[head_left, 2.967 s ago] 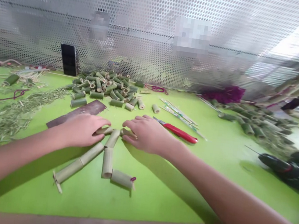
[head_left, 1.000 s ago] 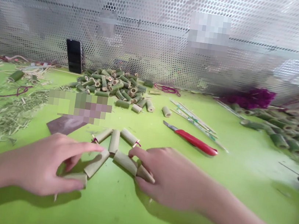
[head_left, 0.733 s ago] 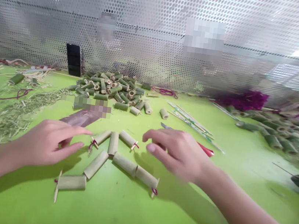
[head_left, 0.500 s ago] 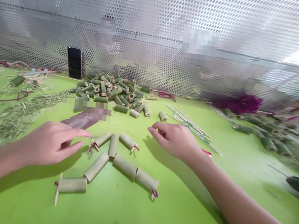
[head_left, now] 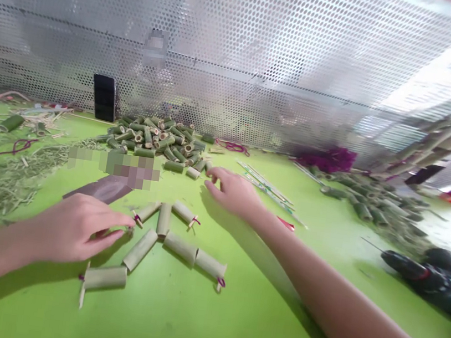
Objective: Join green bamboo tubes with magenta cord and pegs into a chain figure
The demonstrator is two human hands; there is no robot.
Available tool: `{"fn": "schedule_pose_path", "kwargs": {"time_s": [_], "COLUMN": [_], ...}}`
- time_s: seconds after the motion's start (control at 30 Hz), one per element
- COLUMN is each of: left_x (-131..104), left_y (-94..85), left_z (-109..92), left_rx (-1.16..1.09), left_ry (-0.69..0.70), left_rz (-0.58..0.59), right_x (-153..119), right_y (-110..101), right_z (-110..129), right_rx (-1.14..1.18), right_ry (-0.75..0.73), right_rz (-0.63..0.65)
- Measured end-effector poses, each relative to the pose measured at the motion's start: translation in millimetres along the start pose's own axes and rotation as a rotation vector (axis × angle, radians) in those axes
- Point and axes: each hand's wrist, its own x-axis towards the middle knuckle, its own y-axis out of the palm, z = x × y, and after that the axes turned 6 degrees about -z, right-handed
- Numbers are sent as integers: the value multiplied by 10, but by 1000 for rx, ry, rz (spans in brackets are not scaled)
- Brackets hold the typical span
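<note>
Several pale bamboo tubes lie as a jointed figure, with an upright middle tube (head_left: 163, 220) and tubes angling off it. Small sticks and purple cord loops (head_left: 221, 282) sit at the outer ends. My left hand (head_left: 82, 230) is beside the upper left tube (head_left: 149, 212), thumb and forefinger closed at the loose end of its purple cord (head_left: 136, 217). The pinched bit is tiny and partly hidden. My right hand (head_left: 236, 193) is over the table by the bamboo pile (head_left: 166, 141), fingers bent and thumb apart, its fingertips near a short tube at the pile's edge.
A phone (head_left: 104, 98) leans on the perforated metal screen (head_left: 221, 79). Bamboo shavings (head_left: 18, 179) and a dark flat strip (head_left: 100, 189) lie left. Thin sticks (head_left: 269, 185), a purple bundle (head_left: 330, 158), more bamboo (head_left: 371, 203) and a power drill (head_left: 424, 275) are right.
My left thumb and forefinger, apart before, have come together at the cord end. My right hand has moved forward and left toward the pile. The view has turned right, showing more of the drill.
</note>
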Motion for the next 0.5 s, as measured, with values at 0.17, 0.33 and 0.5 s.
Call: {"fn": "schedule_pose_path", "kwargs": {"time_s": [0.17, 0.33, 0.5], "left_x": [24, 23, -18], "left_y": [-6, -54, -47], "left_z": [-6, -1, 72], "left_rx": [-7, 20, 52], "left_ry": [-15, 24, 68], "left_rz": [18, -19, -46], "right_x": [404, 506, 386], "right_y": [162, 214, 21], "right_z": [305, 444, 464], "right_rx": [-25, -23, 142], "right_ry": [-46, -46, -40], "right_rz": [66, 86, 137]}}
